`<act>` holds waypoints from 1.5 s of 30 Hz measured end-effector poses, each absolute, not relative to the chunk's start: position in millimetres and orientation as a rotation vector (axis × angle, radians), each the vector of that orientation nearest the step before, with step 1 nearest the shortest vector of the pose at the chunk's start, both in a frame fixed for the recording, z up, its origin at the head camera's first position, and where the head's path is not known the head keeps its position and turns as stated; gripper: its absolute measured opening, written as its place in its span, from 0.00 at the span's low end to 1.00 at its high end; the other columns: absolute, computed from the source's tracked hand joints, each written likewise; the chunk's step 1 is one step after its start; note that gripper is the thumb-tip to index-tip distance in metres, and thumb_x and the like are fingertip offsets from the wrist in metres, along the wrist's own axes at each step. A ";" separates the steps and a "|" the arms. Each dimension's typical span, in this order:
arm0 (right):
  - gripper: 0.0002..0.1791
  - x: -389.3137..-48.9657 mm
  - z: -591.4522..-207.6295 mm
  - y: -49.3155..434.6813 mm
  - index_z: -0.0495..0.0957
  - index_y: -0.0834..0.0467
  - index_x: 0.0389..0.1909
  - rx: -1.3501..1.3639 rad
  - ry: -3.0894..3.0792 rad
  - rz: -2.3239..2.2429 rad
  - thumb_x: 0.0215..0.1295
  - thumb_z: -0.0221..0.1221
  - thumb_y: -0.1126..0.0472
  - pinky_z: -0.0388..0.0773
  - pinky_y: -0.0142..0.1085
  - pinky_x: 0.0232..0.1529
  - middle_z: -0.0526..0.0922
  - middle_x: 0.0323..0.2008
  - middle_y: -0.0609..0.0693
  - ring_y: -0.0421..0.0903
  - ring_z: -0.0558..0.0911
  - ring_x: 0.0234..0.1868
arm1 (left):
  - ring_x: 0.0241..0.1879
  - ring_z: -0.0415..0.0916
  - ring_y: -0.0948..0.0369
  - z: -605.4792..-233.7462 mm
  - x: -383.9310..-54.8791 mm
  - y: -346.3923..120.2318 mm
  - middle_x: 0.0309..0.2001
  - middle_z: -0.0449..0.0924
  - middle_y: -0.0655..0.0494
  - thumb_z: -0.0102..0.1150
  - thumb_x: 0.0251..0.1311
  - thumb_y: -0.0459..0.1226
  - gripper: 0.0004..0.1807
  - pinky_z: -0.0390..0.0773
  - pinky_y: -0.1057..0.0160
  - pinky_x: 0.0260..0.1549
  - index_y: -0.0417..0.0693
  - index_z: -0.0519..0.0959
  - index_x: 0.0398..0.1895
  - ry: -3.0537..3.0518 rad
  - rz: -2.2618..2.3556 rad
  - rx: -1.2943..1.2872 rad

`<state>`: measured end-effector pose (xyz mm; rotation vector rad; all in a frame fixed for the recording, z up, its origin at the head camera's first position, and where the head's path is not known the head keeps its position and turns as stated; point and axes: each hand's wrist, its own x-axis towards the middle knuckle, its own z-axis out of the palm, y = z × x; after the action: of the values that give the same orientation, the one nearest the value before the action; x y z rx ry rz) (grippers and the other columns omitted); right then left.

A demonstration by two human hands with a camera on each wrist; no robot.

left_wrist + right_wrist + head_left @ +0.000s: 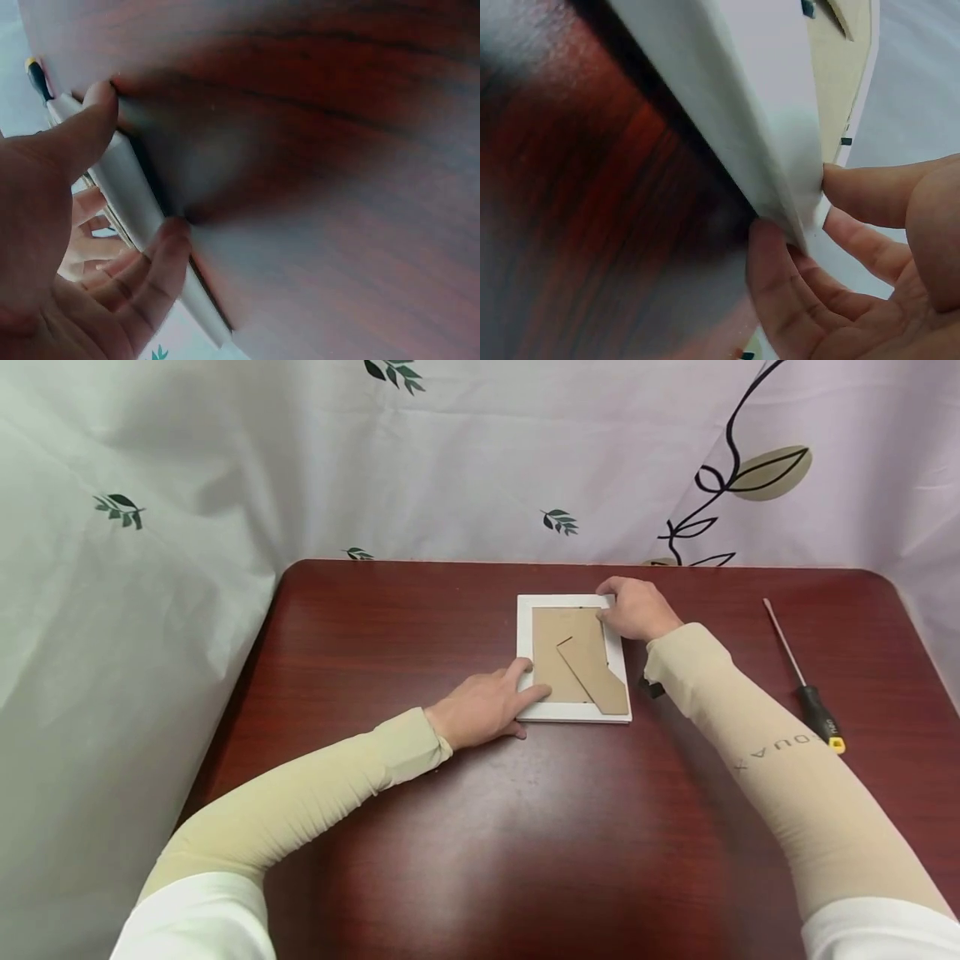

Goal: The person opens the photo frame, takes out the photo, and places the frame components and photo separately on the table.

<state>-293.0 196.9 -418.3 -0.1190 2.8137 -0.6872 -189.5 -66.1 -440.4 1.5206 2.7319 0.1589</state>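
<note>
A white picture frame (574,712) lies back side up on the table, its tan backing board (555,672) showing with a slanted stand flap (606,689). My left hand (480,706) holds the frame around its near left corner, fingers over the left edge. In the left wrist view a fingertip (174,229) sits low against the frame's side. At the far right corner my right hand (639,610) grips the frame, thumb (855,184) on the back face and fingers around the outer edge. Small dark tabs (846,141) show along the backing board's border.
A screwdriver (813,697) with a black handle and yellow end lies on the right side of the dark red table (450,827). A small black object (651,687) shows partly beneath the right wrist. Behind the table hangs a leaf-patterned white curtain (465,468).
</note>
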 end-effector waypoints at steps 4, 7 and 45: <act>0.24 -292.0 -420.1 198.8 0.74 0.63 0.63 -0.098 2.823 -0.732 0.67 0.57 0.61 0.70 0.55 0.61 0.76 0.59 0.66 0.60 0.74 0.56 | 0.35 0.77 0.54 -438.1 -192.5 -60.4 0.55 0.68 0.45 0.73 0.57 0.44 0.28 0.82 0.58 0.33 0.46 0.74 0.58 2.701 0.168 1.512; 0.23 -290.3 -421.7 201.1 0.76 0.63 0.61 -0.093 2.833 -0.769 0.66 0.58 0.62 0.71 0.54 0.58 0.78 0.56 0.66 0.59 0.75 0.53 | 0.40 0.78 0.55 -436.2 -192.8 -58.3 0.54 0.70 0.47 0.72 0.59 0.43 0.27 0.81 0.59 0.39 0.46 0.75 0.58 2.684 0.120 1.538; 0.20 -280.4 -430.1 203.6 0.71 0.56 0.60 0.281 1.758 -2.170 0.70 0.57 0.72 0.85 0.35 0.41 0.74 0.54 0.52 0.40 0.82 0.44 | 0.52 0.83 0.51 -422.6 -201.1 -67.8 0.53 0.82 0.38 0.67 0.63 0.44 0.43 0.80 0.58 0.53 0.36 0.58 0.76 2.108 1.680 0.540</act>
<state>-280.4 203.6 -430.1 0.2811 1.7582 -2.1701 -201.1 -67.8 -422.6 0.5398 2.1078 1.6799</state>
